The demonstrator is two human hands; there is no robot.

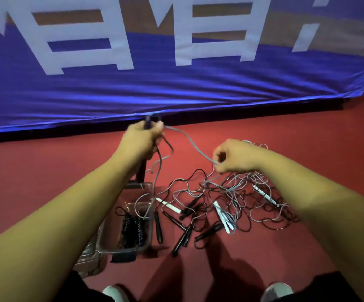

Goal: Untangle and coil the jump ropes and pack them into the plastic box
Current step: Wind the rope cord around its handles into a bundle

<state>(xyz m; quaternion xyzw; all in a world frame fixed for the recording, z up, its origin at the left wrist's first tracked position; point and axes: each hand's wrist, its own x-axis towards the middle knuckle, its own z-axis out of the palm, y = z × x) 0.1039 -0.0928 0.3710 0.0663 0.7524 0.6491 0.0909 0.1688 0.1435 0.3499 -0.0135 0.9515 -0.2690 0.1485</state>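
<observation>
Both forearms are bare: the left forearm (67, 214) and the right forearm (320, 203) show uncovered skin along their whole visible length. The left grip (142, 140) and the right grip (235, 156) are bare hands. Dark, near-black clothing (74, 286) covers the legs at the bottom edge, on both sides. Beside it show the rounded toes of two white shoes, the left shoe (113, 294) and the right shoe (278, 292).

A blue banner (176, 94) with white lettering stands behind the red floor (46, 162).
</observation>
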